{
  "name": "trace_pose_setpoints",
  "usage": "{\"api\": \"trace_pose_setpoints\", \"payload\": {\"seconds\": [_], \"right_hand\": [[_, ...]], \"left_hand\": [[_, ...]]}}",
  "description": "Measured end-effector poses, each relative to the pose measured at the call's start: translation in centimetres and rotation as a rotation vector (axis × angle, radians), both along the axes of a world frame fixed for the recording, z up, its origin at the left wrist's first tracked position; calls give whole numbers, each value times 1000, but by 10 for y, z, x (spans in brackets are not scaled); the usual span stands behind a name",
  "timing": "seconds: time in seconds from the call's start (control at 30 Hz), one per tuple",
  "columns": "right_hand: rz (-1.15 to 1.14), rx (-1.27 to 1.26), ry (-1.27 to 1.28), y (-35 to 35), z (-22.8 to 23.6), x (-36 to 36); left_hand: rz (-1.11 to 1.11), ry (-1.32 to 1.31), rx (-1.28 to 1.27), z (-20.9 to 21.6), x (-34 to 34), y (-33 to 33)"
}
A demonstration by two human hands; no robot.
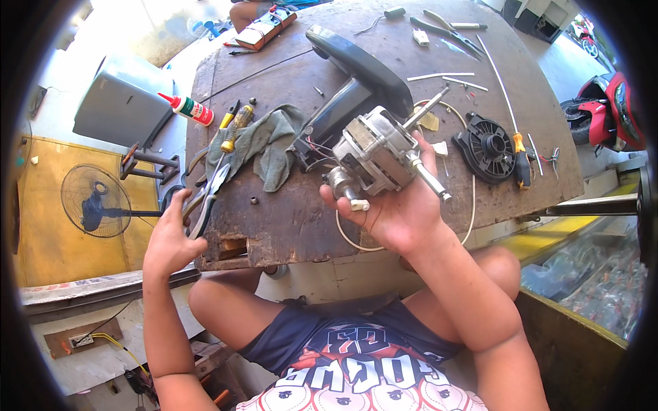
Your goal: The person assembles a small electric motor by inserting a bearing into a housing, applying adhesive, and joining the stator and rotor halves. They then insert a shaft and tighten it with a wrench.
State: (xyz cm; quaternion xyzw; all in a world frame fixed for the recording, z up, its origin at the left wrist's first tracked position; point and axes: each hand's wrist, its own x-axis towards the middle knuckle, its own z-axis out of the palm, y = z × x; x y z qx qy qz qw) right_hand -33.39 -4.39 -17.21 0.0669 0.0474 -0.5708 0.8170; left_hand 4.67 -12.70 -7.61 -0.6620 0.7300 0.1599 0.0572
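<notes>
My right hand (401, 216) holds up a metal electric fan motor (373, 154) from below, fingers wrapped round its underside. Its long shaft points to the far right, and a gearbox with a white tip is on its near left end. Behind it lies a dark fan stand (360, 96) with loose wires at its near end. At the table's left edge my left hand (171, 236) has thumb and fingers around the dark handles of a pair of pliers (218, 179). The pliers' jaws point away, beside a grey-green rag (274, 147) and a yellow-handled screwdriver (236, 129).
The worn wooden table (301, 236) also bears a round black motor cover (490, 147), an orange-handled screwdriver (520, 154), other pliers (449, 31) and a red-capped glue bottle (190, 109). A standing fan (96, 205) is at left, a red motorcycle (610, 113) at right.
</notes>
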Motion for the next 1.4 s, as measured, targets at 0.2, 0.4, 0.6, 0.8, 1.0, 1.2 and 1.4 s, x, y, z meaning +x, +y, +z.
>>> {"api": "trace_pose_setpoints", "payload": {"seconds": [0.2, 0.4, 0.6, 0.8, 1.0, 1.2, 1.4], "right_hand": [[-8, 31, 102, -1, 1, 2], [-38, 6, 303, -2, 3, 12], [-113, 7, 498, 2, 0, 16], [-173, -82, 689, 2, -4, 25], [-222, -302, 913, 7, -10, 36], [-259, -325, 952, 6, -11, 37], [-189, -350, 941, 8, -8, 35]], "left_hand": [[-10, 17, 23, 17, 36, 20], [141, 810, 602, -24, 53, 34], [546, 1863, 1334, -102, 8, 103], [-82, 968, 270, -45, -47, 73], [-691, 599, -409, 20, -82, 16], [-790, 319, -185, 26, -100, 23], [-812, 595, -349, 33, -100, 15]]}}
